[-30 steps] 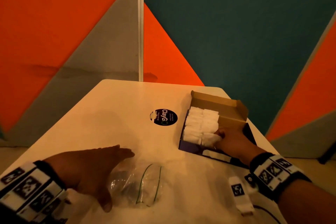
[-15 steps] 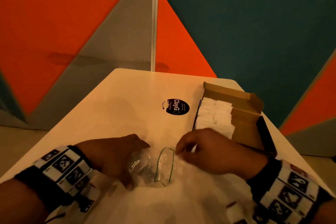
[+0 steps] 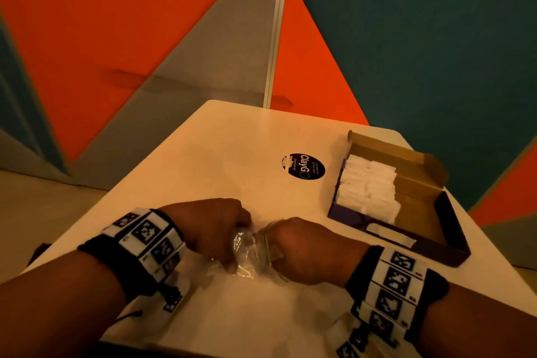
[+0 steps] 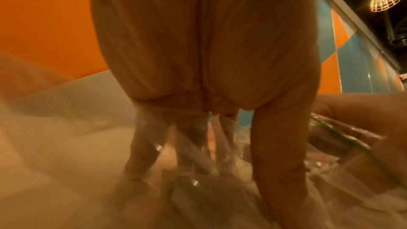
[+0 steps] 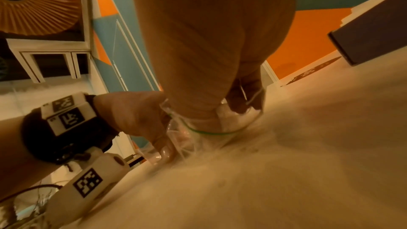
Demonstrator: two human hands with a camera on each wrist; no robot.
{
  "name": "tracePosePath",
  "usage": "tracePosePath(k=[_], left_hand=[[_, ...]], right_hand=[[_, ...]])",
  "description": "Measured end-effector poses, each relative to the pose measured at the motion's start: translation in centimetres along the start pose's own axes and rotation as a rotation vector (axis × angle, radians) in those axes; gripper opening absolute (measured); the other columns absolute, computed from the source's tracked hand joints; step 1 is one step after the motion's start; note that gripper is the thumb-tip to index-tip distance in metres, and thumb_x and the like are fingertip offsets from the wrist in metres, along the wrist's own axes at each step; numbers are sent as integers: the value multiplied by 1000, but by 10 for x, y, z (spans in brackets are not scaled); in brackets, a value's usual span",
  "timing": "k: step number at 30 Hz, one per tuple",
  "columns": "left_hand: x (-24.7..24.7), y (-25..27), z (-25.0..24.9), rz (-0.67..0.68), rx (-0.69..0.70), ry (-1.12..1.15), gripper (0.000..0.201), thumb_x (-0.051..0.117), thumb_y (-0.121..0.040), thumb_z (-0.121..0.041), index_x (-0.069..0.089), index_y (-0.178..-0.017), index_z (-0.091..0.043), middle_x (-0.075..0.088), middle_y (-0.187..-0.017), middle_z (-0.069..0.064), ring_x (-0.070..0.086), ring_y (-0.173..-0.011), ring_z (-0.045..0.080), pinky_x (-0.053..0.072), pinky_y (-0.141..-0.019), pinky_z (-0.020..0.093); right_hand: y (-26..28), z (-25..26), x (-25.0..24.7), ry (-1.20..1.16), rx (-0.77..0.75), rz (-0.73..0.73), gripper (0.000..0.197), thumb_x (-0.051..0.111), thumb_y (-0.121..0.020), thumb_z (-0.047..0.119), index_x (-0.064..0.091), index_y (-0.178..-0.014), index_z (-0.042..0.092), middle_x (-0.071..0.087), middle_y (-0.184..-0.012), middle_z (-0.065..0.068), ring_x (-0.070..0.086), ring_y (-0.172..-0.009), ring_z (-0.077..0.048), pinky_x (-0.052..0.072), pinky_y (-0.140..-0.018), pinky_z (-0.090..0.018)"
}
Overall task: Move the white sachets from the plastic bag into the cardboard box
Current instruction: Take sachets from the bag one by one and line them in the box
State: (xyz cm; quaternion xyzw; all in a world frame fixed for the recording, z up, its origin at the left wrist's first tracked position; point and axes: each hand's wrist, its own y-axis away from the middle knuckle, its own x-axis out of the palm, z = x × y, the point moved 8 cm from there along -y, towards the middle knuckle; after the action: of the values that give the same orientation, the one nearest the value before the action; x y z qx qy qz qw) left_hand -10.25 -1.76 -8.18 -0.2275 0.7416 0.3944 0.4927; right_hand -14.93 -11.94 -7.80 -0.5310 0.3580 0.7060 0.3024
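Note:
The clear plastic bag (image 3: 247, 256) with a green zip line lies on the white table (image 3: 226, 154) between my hands. My left hand (image 3: 218, 232) grips its closed end, fingers pressed into the crumpled plastic (image 4: 220, 189). My right hand (image 3: 296, 250) is pushed into the bag's mouth (image 5: 204, 132), fingers and thumb closed around white sachets (image 5: 229, 117) inside; the grip is partly hidden. The open cardboard box (image 3: 415, 197) stands to the right of my right hand. Several white sachets (image 3: 367, 186) fill its left side in rows.
A round black sticker (image 3: 303, 166) sits on the table left of the box. Orange, grey and teal wall panels (image 3: 406, 38) stand behind the table's far edge. The box's dark outer wall (image 5: 370, 37) rises close to my right hand.
My right hand left the box, crossed to the bag and went into its mouth. My left hand went from lying flat on the bag to gripping it.

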Motion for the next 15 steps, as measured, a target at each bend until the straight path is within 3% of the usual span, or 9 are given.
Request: tracePosePath(k=[5,10,13,15], left_hand=[[-1,2,2,-1,10,18,71,87,-66,-42,58,-129,-26,61,-118,-7,59,-106,15,52,-95,36],[-1,3,12,-16,-9,82,68,87,-62,-43,61,-124,-34,61,-113,-14,59,-102,11,53,-95,37],[-2,4,11,-4,-6,87,66,86,-66,-38,61,-127,-30,60,-119,-10,58,-106,14,52,-97,38],[-3,5,9,0,10,77,66,86,-70,-35,60,-129,-24,61,-123,-6,58,-110,16,51,-99,38]], right_hand=[[0,-6,-2,-38,81,-48,21,56,-93,21,70,-106,11,68,-102,-8,65,-90,-23,53,-80,-29],[4,-13,-5,-74,150,-69,26,57,-86,17,71,-109,17,68,-105,-1,64,-93,-19,55,-87,-33],[8,-18,-6,-87,180,-74,16,60,-81,15,69,-93,21,66,-98,2,63,-88,-17,56,-82,-34],[10,-22,-8,-67,217,-70,13,63,-79,16,58,-76,28,63,-89,6,60,-82,-14,55,-75,-30]])
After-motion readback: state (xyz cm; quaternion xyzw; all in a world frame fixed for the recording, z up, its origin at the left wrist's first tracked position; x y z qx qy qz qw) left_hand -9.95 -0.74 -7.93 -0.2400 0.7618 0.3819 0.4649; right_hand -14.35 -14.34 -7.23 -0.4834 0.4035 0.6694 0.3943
